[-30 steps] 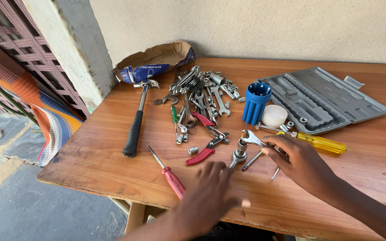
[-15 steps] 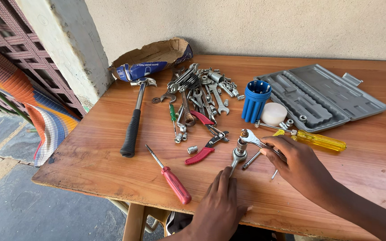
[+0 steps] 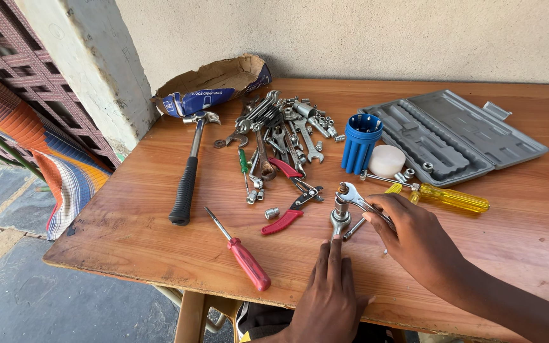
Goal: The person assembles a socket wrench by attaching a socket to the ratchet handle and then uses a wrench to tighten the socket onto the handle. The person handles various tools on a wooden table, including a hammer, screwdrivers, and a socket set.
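Note:
My right hand (image 3: pixel 414 238) grips the shaft of a steel spanner (image 3: pixel 358 198) low on the wooden table (image 3: pixel 128 216), its open jaw pointing up-left. Just left of it a ratchet handle (image 3: pixel 340 219) with a socket lies on the wood. My left hand (image 3: pixel 328 295) rests flat at the near edge, index finger stretched toward the ratchet's head, holding nothing. A red-handled screwdriver (image 3: pixel 239 251) lies left of that hand, and red-handled pliers (image 3: pixel 290 209) lie above it.
A pile of spanners and sockets (image 3: pixel 281 127) covers the table's middle. A hammer (image 3: pixel 187 171) lies at the left, a torn cardboard box (image 3: pixel 214 86) behind it. A blue bit holder (image 3: pixel 360 143), white round lid (image 3: pixel 387 161), yellow screwdriver (image 3: pixel 449 197) and open grey tool case (image 3: pixel 452 133) sit right.
My left hand has drawn back toward the near edge and now points a finger at the ratchet head. My right hand has stayed on the spanner. The view has shifted slightly.

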